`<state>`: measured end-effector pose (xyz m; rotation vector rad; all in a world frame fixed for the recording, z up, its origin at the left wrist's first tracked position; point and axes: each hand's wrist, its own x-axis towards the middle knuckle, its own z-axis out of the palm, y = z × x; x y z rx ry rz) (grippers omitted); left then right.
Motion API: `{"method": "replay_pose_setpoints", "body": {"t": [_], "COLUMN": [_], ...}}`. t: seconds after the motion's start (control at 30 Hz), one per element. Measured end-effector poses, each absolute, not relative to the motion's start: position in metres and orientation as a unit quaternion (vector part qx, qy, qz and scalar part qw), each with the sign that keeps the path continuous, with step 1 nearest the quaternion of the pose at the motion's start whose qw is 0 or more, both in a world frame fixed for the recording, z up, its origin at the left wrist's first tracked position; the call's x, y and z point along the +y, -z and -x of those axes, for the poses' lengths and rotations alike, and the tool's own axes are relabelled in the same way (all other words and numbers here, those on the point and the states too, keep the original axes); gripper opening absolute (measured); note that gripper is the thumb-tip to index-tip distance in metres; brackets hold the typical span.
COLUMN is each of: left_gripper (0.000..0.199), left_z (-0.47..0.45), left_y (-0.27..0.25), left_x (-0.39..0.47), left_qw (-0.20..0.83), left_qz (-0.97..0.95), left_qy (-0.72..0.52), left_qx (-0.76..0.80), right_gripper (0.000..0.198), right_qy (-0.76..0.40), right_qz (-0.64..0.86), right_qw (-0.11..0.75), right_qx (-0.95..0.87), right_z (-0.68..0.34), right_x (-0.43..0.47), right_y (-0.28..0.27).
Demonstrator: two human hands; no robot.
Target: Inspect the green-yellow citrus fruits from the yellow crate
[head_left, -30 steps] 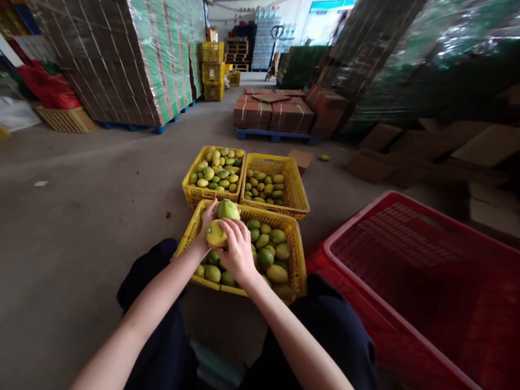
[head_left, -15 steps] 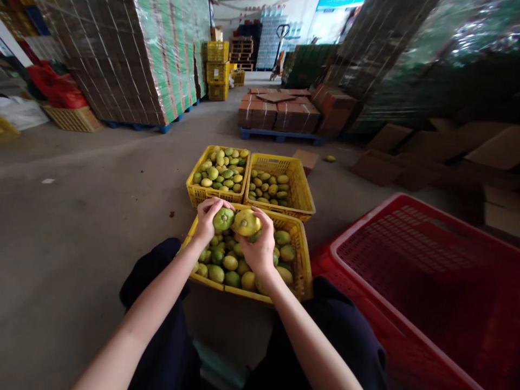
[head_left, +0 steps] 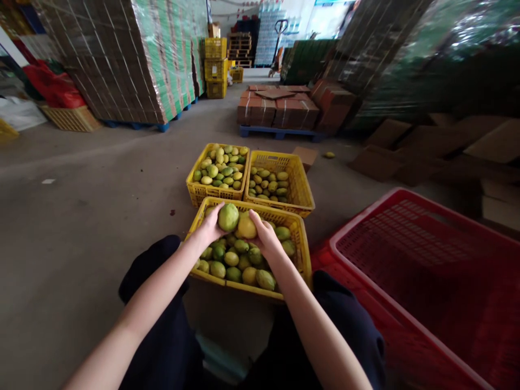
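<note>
The near crate [head_left: 299, 235] holds loose fruit [head_left: 249, 276]. Above it are the left fruit [head_left: 228, 218] in the left hand [head_left: 210, 226] and, beside it, the right fruit [head_left: 247, 226] in the right hand [head_left: 265, 234]. Just behind it stand the left crate [head_left: 211, 191] and right crate [head_left: 299, 181], side by side, fruit in both. A bin [head_left: 402, 233] stands right of the near crate. Farther back, boxes [head_left: 276, 112] rest on a pallet [head_left: 280, 132]; a stray fruit [head_left: 329, 155] lies on the floor [head_left: 97, 238] right of the right crate.
</note>
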<state>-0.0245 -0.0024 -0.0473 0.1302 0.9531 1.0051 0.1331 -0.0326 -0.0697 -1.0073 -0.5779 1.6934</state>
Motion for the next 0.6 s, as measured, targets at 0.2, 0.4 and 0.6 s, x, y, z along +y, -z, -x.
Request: {"method": "replay_pose_setpoints", "body": {"t": [0.2,0.4,0.6], "left_gripper": [0.019,0.022,0.020], "left_z": [0.034,0.038,0.026], "left_y": [0.046,0.051,0.118], "left_x": [-0.001,-0.001,-0.040], "left_qw": [0.763,0.782,0.787], "left_qz": [-0.011,-0.103,-0.204], "left_qy": [-0.444,-0.412,-0.297], "left_qx": [0.470,0.457,0.501], "right_gripper": [0.025,0.022,0.015], "right_qy": [-0.755,-0.755,-0.709], "right_qz": [0.462,0.390,0.380], "right_qw": [0.428,0.524,0.593], "right_qx": [-0.181,-0.051,0.033], "right_z": [-0.128,-0.139,-0.158], "right_x": [-0.031,-0.033,-0.033], "right_y": [0.058,0.035,0.029]}}
